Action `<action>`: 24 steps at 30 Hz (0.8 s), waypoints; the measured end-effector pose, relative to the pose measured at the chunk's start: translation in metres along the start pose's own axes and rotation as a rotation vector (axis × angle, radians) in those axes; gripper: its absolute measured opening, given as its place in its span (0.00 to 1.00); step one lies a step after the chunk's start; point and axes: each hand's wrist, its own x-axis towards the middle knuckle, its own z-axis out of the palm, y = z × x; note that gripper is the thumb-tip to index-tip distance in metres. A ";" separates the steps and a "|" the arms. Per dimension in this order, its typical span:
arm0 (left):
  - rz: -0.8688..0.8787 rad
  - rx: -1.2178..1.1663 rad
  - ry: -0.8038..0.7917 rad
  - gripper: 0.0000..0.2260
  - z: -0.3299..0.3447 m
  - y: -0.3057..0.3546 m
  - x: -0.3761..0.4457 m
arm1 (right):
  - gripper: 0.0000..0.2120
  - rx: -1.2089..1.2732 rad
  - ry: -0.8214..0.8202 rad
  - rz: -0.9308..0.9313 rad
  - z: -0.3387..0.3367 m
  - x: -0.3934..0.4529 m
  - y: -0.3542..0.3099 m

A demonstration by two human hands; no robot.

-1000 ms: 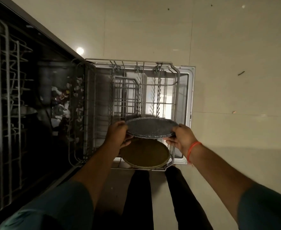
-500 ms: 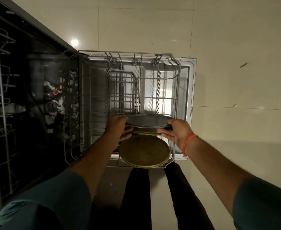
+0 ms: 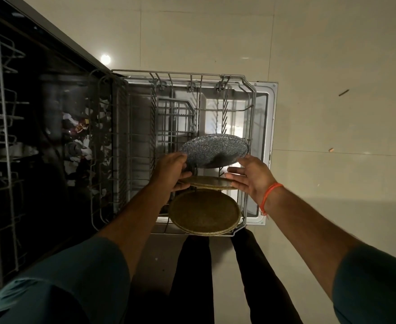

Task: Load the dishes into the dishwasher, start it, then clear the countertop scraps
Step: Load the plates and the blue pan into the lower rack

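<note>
Head view, steeply down, close.

Home kitchen: open dishwasher (image 3: 270, 136) with pulled-out wire rack (image 3: 250, 108), pale tiled floor (image 3: 332, 54).

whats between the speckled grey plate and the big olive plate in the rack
In the head view, one more olive plate stands edge-on between the speckled grey plate and the big olive plate.

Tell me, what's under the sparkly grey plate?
Under the sparkly grey plate sits a brown plate in the rack, mostly hidden. Another brown plate stands nearer. The left hand covers the grey plate's edge.
</note>
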 end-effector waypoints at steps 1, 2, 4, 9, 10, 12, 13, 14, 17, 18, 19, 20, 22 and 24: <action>0.001 0.000 -0.001 0.09 0.000 0.000 0.000 | 0.21 0.001 0.003 0.000 0.000 0.000 0.000; 0.001 -0.004 -0.003 0.07 0.000 -0.001 -0.001 | 0.22 0.004 0.005 0.001 -0.001 -0.001 0.001; 0.001 -0.010 -0.007 0.07 -0.001 -0.003 -0.002 | 0.22 0.010 0.005 0.005 -0.001 -0.003 0.002; 0.021 -0.008 -0.009 0.12 -0.002 -0.011 -0.006 | 0.22 0.015 0.010 0.007 -0.001 -0.009 0.006; 0.031 -0.006 -0.007 0.12 -0.002 -0.012 -0.008 | 0.22 0.011 0.005 0.004 -0.001 -0.011 0.007; 0.046 -0.001 -0.005 0.11 -0.003 -0.015 -0.011 | 0.22 0.001 0.000 -0.001 0.000 -0.013 0.009; 0.053 0.003 -0.006 0.11 -0.003 -0.015 -0.013 | 0.22 -0.002 0.001 -0.006 0.000 -0.015 0.010; 0.059 0.006 -0.007 0.12 -0.003 -0.016 -0.015 | 0.21 -0.003 -0.001 -0.011 0.000 -0.016 0.010; 0.080 0.009 -0.008 0.13 -0.006 -0.021 -0.023 | 0.20 -0.005 -0.010 -0.033 0.001 -0.025 0.012; 0.088 0.006 -0.010 0.13 -0.007 -0.023 -0.025 | 0.19 -0.007 -0.013 -0.037 0.001 -0.027 0.013; 0.091 0.000 -0.013 0.14 -0.008 -0.024 -0.027 | 0.19 -0.010 -0.015 -0.038 0.002 -0.029 0.013; 0.094 -0.008 -0.015 0.15 -0.009 -0.027 -0.029 | 0.19 -0.013 -0.017 -0.041 0.002 -0.032 0.015; 0.098 -0.021 -0.019 0.15 -0.012 -0.032 -0.034 | 0.18 -0.014 -0.020 -0.052 0.003 -0.038 0.019; 0.101 -0.026 -0.020 0.14 -0.014 -0.038 -0.038 | 0.16 -0.005 -0.024 -0.059 0.003 -0.044 0.022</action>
